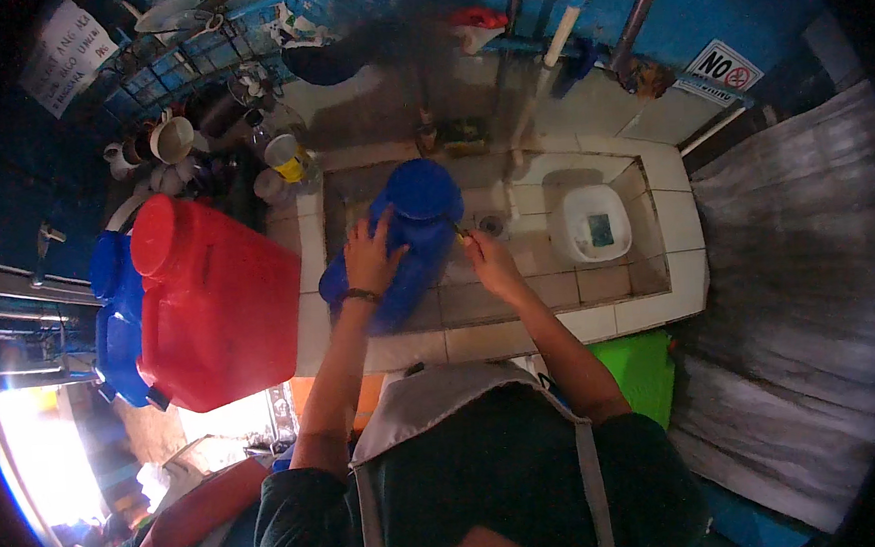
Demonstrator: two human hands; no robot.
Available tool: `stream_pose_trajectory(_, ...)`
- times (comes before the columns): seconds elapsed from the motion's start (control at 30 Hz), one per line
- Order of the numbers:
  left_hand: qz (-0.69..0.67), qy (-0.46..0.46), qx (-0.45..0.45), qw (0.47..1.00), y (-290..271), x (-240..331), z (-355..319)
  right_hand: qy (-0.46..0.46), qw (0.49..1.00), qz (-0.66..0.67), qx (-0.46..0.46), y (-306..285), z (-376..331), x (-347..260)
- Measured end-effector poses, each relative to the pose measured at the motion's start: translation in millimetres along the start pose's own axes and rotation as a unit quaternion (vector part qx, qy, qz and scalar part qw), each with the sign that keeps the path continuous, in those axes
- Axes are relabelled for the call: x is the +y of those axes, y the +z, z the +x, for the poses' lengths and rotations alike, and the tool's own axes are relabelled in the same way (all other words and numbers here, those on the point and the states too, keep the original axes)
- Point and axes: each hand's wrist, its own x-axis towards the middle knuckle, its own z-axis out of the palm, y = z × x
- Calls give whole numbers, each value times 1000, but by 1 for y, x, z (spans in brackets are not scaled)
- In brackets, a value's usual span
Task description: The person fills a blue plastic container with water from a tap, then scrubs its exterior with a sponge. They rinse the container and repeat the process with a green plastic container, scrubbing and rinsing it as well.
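A blue plastic jug with a round blue lid lies tilted in the left part of a tiled sink. My left hand rests on its side with the fingers spread. At the jug's right side, near the lid, my right hand is closed on a small yellow and dark green sponge-like piece, mostly hidden by the fingers. A white tub stands in the sink's right part, and a dark green pad is in it.
Left of the sink stand a large red jug and a blue jug. Behind them are cups and a yellow-labelled container. Pipes run down the back wall. A grey curtain hangs at the right.
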Motion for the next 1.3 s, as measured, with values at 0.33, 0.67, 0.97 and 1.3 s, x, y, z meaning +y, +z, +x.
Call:
stream_pose_trajectory(0.33,-54,171,122,976,36,23,35,-125,973,-160,110,-14,14,-24)
stream_pose_trajectory(0.67,22,111,42,993,32,37,47,-81,946,-295,106,1,19,-32)
stream_pose_trajectory(0.97,5,148,71,986,36,25,49,-54,975,-189,103,6,-16,-8)
stream_pose_trajectory(1.3,-32,166,96,981,41,28,43,-45,998,-47,7,4,15,-12)
